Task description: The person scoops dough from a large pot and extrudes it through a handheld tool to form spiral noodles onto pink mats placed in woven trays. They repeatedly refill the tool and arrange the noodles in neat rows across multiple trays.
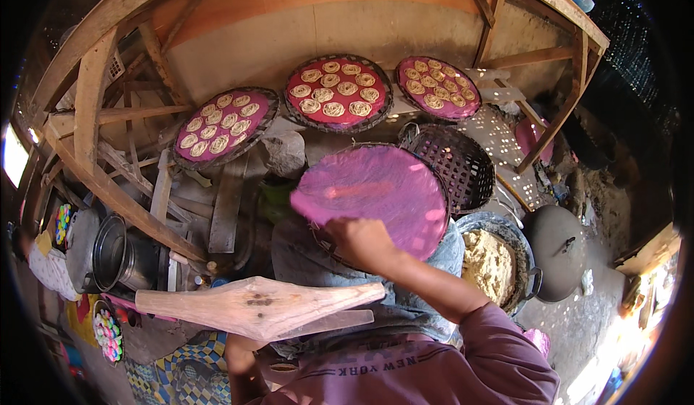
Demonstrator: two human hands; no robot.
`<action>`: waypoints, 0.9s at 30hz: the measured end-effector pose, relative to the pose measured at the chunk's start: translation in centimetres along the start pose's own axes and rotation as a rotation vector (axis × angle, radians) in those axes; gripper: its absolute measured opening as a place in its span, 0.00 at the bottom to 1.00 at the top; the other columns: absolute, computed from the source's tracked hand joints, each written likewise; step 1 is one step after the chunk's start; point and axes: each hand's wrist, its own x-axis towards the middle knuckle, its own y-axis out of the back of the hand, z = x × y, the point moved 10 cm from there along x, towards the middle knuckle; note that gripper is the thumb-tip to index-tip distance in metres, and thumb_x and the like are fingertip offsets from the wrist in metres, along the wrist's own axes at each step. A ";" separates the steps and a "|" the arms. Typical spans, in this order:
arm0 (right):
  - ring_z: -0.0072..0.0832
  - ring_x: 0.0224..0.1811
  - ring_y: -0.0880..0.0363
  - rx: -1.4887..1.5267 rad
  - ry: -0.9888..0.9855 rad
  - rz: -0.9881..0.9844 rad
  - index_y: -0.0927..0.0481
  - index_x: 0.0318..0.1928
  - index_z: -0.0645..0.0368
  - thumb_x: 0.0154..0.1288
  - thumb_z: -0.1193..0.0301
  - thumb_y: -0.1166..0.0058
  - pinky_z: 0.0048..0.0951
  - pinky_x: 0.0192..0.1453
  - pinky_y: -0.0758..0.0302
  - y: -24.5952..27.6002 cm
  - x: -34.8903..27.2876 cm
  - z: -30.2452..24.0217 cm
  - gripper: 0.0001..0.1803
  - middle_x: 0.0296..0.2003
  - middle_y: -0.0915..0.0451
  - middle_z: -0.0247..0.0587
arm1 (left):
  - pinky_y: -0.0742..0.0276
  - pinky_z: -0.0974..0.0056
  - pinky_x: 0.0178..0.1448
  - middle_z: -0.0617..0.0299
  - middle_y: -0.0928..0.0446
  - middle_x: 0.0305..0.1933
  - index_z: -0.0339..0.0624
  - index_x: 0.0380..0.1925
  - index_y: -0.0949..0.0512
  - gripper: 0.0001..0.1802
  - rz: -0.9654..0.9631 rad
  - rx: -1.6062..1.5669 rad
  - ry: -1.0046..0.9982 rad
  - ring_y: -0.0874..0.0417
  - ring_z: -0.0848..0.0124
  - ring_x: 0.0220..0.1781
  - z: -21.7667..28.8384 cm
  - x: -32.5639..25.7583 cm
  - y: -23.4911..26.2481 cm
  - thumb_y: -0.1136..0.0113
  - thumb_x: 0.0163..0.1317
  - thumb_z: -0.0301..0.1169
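Note:
A round woven tray [446, 188] rests on my lap, covered by a purple cloth [383, 188] that is blurred and sticks out past the rim at the left. My right hand [359, 242] is closed at the cloth's near edge, its fingertips partly hidden. Over my left thigh is a pale wooden press [256, 307] with tapering handles, a second flat bar showing beneath it. My left hand [244, 342] holds this press from below; its fingers are hidden behind the wood. Beside my right knee, a metal basin [528, 250] contains pale dough [490, 268].
Three round trays with coiled noodle-like nests, the left [271, 109], middle [387, 80] and right [473, 87], stand along the back. A dark basket [459, 163] is behind the basin, a dark lid [557, 253] to its right. Wooden beams [123, 203] and a metal pot [137, 257] are at left.

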 end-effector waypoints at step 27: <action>0.54 0.49 0.22 -0.258 -0.473 0.424 0.27 0.56 0.64 0.63 0.57 0.43 0.48 0.48 0.25 8.7 -5.8 22.9 0.28 0.49 0.24 0.62 | 0.37 0.60 0.69 0.57 0.28 0.63 0.40 0.62 0.31 0.29 -0.084 0.021 -0.062 0.29 0.64 0.64 -0.2 2.5 -1.0 0.36 0.60 0.31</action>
